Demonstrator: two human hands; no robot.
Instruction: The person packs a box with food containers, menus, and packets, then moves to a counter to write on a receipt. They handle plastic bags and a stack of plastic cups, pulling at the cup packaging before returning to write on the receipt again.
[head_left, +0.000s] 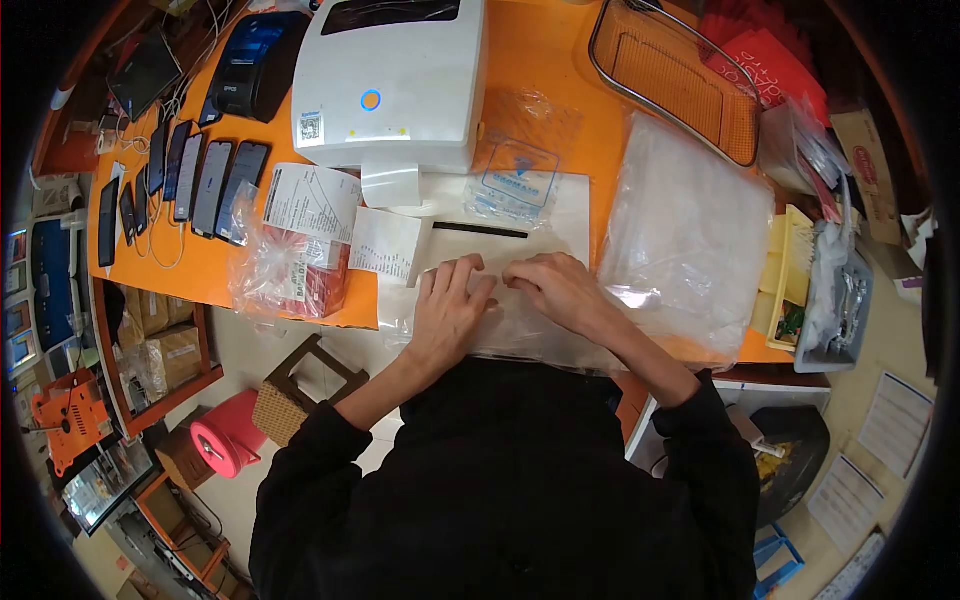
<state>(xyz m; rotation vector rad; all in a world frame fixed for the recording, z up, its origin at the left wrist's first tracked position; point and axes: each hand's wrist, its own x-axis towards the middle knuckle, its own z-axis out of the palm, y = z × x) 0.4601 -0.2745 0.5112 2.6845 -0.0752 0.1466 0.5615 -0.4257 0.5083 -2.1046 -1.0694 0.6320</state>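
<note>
Clear plastic (540, 345) lies in front of me at the table edge, over a white sheet (570, 215). My left hand (452, 305) is on it with bent fingers, the thumb near the index finger. To its right, my right hand (562, 292) pinches at the plastic with curled fingers. What exactly sits between the fingertips is hard to see. Just beyond the hands is a black strip (480, 230). Left of my left hand are a printed slip (388, 243) and a red package in clear wrap (310, 275) with a paper on top.
A white label printer (390, 90) stands at the back, with a label (391, 184) hanging out. Several phones (212, 185) lie at the left beside a black device (260, 65). Stacked clear bags (690, 230), a wire basket (680, 80) and a yellow tray (785, 275) are at the right.
</note>
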